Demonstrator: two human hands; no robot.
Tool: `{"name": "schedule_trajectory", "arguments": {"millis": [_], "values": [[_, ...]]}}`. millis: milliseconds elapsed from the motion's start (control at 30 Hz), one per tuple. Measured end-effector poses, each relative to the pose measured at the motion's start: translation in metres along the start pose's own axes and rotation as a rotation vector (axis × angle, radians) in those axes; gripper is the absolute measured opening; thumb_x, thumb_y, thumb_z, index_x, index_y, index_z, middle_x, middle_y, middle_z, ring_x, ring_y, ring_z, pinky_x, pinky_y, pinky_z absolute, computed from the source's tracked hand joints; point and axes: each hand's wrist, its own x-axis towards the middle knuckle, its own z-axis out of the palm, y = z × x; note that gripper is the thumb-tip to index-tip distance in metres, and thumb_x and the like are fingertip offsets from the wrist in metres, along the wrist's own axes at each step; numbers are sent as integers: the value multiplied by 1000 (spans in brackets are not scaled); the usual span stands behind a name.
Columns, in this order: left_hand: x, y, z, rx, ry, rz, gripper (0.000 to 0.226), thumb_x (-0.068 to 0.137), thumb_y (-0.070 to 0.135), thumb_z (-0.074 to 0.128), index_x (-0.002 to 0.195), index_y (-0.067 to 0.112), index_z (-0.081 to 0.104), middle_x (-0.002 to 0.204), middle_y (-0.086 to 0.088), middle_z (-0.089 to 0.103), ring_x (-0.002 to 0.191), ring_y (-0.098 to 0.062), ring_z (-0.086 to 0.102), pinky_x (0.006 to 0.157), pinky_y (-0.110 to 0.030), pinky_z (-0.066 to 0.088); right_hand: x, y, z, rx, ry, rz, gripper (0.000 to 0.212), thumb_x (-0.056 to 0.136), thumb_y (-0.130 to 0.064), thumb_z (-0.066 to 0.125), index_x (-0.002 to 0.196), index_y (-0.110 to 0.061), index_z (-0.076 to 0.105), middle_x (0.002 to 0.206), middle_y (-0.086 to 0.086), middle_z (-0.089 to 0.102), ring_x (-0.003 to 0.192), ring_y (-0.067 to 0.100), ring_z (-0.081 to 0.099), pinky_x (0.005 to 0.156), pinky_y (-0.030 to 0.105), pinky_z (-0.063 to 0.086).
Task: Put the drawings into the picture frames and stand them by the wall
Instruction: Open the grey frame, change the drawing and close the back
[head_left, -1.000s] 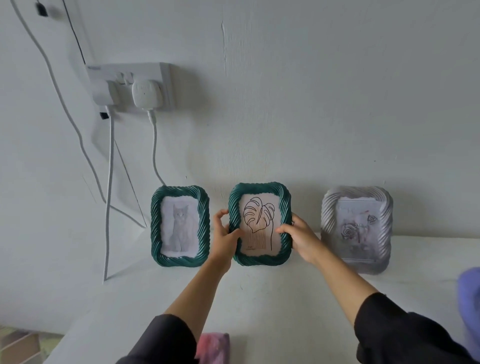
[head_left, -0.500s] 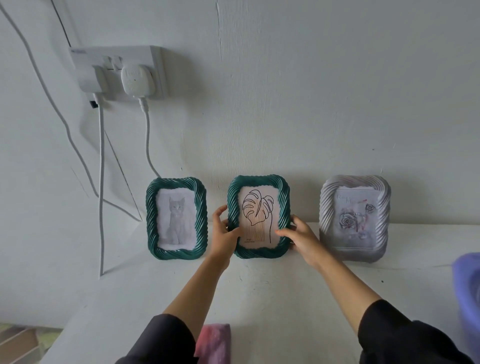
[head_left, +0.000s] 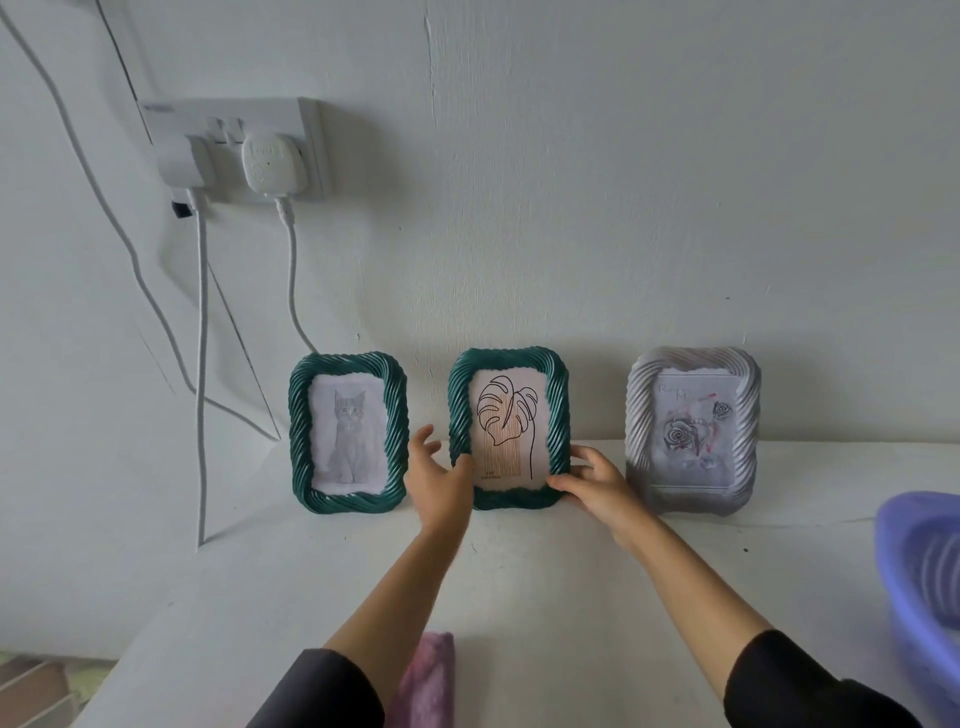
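So, leaf frame (head_left: 560, 410): is standing upright at the tabletop's (head_left: 519, 582) back edge, against the wall (head_left: 623, 208), with the leaf drawing (head_left: 506, 415) inside.
Right hand (head_left: 597, 486): is pinching the frame's lower right corner, thumb lying across the front, fingers curling round the side.
Left hand (head_left: 439, 483): is hovering at the lower left edge, fingers spread, gripping nothing, thumb tip at the rim.
Cat frame (head_left: 397, 415): is standing beside it, leftward.
Grey rose frame (head_left: 693, 431): is standing rightward.
Purple basin (head_left: 924, 561): is sitting at the right edge.

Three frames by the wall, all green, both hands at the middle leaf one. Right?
Not all green: the head view shows the rose frame is silver-grey. The cat frame and leaf frame are green, with the left hand and right hand at the leaf frame.
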Motion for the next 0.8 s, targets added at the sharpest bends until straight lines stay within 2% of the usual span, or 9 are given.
{"name": "schedule_trajectory", "arguments": {"millis": [100,200,267,333,433,533,633,733,800], "values": [[-38,6,17,106,189,150,55,82,2,58,133,12,40,129,-9,47,123,-27,37,107,-41,33,-15,-3,-9,-215,31,47,66,79,-23,70,136,-14,38,120,9,60,110,22,56,98,34,43],[-69,13,37,90,154,332,60,76,-4,56,132,10,40,127,-4,43,123,-20,32,107,-34,27,-41,-15,-27,-369,111,-34,50,83,-20,65,129,-11,47,117,9,59,101,19,55,78,26,43],[-75,21,48,60,37,450,56,77,-6,55,129,11,42,120,4,44,115,-10,38,103,-26,30,-53,-25,-43,-369,317,-221,32,84,-9,61,116,-9,59,105,7,63,94,21,59,69,24,42],[-77,30,62,41,-213,487,54,80,-8,51,128,12,39,113,4,44,105,-2,43,100,-22,34,-56,-31,-60,-316,608,-370,28,81,0,58,107,-8,62,100,7,64,94,27,60,76,25,42],[-74,35,88,212,-508,487,68,81,-6,52,141,14,25,130,-8,38,122,-18,39,108,-29,31,-50,-30,-84,-358,905,-428,45,79,0,57,122,-11,54,122,15,58,109,34,53,91,37,42],[-67,32,107,323,-620,411,87,82,-2,60,149,20,8,152,-11,18,140,-25,20,113,-30,19,-39,-18,-104,-355,893,-347,65,80,1,52,140,-19,36,143,15,41,127,35,40,106,42,34],[-58,25,115,322,-735,343,92,84,-7,57,149,23,0,156,-10,16,143,-29,20,113,-36,26,-32,-4,-114,-279,726,-307,73,81,2,47,144,-28,26,150,4,33,133,26,37,105,36,34],[-52,22,118,181,-833,241,89,85,-17,47,148,29,5,144,-19,33,122,-33,48,78,-20,55,-31,4,-117,-170,615,-345,74,83,6,46,144,-30,26,150,-1,33,136,19,35,109,31,33],[-52,23,120,175,-823,204,85,85,-19,43,147,31,12,129,-21,43,102,-28,55,59,-15,54,-33,8,-119,-147,622,-356,73,83,8,46,143,-30,30,147,1,37,134,19,38,109,33,35]]}}
